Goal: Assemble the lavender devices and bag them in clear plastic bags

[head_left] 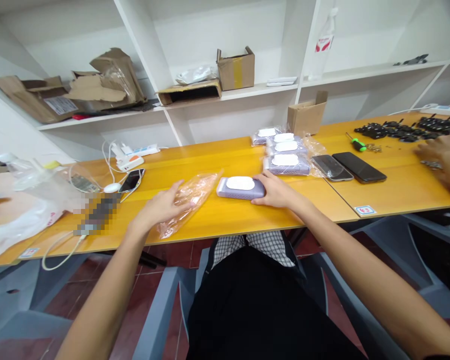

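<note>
A small purple-grey box-shaped device (227, 192) with a white oval top lies on the table in front of me. My right hand (275, 191) grips its right end between thumb and fingers. To the left, a clear plastic bag (198, 192) lies crumpled on the wood. My left hand (165, 204) rests against the bag's left side, thumb and forefinger spread apart. Behind my right hand, several similar devices (288, 166) in clear plastic wrapping sit in a row running back.
Two dark phones (360, 167), a green-handled screwdriver (359, 145) and black parts (393, 130) lie to the right, near another person's hand (444, 155). At left are a power strip (131, 162), cables and plastic bags (33, 205). A shelf (243, 93) holds cardboard boxes (236, 70).
</note>
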A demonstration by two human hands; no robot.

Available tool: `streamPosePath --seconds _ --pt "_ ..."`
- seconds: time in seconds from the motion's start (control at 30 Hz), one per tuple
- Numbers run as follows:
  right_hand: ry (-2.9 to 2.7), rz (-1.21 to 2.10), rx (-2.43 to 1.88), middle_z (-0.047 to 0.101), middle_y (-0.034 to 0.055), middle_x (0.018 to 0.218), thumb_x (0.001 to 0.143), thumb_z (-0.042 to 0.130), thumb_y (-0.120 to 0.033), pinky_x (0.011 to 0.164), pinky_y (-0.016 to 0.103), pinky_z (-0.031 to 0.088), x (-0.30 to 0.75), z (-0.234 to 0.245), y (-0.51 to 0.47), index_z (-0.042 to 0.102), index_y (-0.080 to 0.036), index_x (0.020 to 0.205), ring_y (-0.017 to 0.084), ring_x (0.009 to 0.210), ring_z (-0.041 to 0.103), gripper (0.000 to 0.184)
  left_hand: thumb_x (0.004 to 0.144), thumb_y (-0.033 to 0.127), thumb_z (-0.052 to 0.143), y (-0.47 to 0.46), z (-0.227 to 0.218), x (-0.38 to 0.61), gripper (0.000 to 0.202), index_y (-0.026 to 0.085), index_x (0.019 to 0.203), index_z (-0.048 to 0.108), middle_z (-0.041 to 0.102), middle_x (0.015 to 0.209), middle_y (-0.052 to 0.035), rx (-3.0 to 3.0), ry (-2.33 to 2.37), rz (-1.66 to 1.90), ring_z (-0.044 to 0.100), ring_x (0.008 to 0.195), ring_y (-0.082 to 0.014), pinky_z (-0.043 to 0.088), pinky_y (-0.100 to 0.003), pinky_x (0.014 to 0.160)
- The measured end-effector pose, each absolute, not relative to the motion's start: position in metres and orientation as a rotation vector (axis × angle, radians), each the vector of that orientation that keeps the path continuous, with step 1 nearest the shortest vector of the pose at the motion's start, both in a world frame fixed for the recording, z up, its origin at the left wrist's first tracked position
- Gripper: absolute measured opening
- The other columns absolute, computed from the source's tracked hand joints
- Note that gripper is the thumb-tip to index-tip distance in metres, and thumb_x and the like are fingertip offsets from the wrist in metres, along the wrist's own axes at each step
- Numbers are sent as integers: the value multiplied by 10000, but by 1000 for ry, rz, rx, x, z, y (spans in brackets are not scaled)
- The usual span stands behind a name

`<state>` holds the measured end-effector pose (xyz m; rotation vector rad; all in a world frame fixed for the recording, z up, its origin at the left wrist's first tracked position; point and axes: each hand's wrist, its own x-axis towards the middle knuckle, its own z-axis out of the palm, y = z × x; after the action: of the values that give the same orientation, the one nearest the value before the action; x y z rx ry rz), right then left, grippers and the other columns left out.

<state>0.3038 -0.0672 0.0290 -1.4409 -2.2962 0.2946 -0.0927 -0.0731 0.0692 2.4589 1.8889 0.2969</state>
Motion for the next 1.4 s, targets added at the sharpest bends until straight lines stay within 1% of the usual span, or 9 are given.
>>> streamPosePath --seconds 0.13,0.27,0.37,0.53,0.7,0.9,0.97,1.17,1.4 --pt "-2211 192 -1422 598 146 1316 797 816 -475 1074 486 531 347 30 -100 625 -178 1435 358 1182 641 729 848 663 689 -80 66 -86 906 268 1618 421 628 1512 -130 2575 1653 238 657 1290 -377 534 -459 1039" --pt "-2079 56 -1389 593 148 1355 803 811 -524 1129 542 490 391 39 -115 631 -212 1458 395 1267 600 748 848 604 727 -95 75 -77 855 304 1597 444 710 1395 -113 2615 1601 277 700 1205 -359 556 -468 990" --pt "-1982 50 -1394 597 162 1373 803 802 -579 1091 551 525 404 48 -107 630 -197 1466 398 1251 613 784 842 593 742 -101 83 -69 841 318 1584 457 729 1356 -108 2623 1546 297 715 1182 -342 570 -454 965" --pt "-2026 91 -1355 592 164 1398 791 817 -557 1095 552 524 390 54 -78 632 -193 1478 397 1273 601 799 835 582 769 -107 95 -63 874 321 1598 433 722 1366 -100 2652 1485 304 706 1207 -326 551 -473 1025" --pt "-2187 262 -1190 603 117 1395 754 867 -518 1164 572 459 377 52 -63 720 -264 1379 389 1302 589 691 854 561 766 -122 97 -55 814 306 1573 482 705 1398 -111 2665 1517 253 701 1220 -337 553 -473 1025" --pt "-2078 521 -999 611 102 1358 705 913 -506 1136 525 511 368 48 -81 784 -274 1251 343 1282 616 606 898 530 733 -125 86 -41 765 307 1582 473 692 1429 -104 2705 1483 264 689 1257 -338 541 -475 1052" --pt "-1995 620 -992 608 105 1379 691 921 -512 1116 530 532 366 43 -91 787 -277 1245 345 1289 615 616 910 516 721 -124 83 -38 724 311 1565 491 671 1464 -98 2706 1463 263 682 1269 -336 539 -481 1058" --pt "-1834 839 -1036 571 118 1455 690 905 -540 1032 532 592 358 17 -109 759 -289 1306 356 1299 619 681 914 511 719 -126 83 -27 665 310 1520 531 685 1441 -90 2679 1417 301 727 1140 -304 565 -470 1008" --pt "-1994 786 -981 574 86 1405 719 920 -435 1115 512 547 318 20 -112 759 -290 1276 305 1276 618 598 846 516 802 -124 75 -3 731 315 1503 552 675 1454 -95 2644 1324 329 666 1281 -340 540 -501 1073"
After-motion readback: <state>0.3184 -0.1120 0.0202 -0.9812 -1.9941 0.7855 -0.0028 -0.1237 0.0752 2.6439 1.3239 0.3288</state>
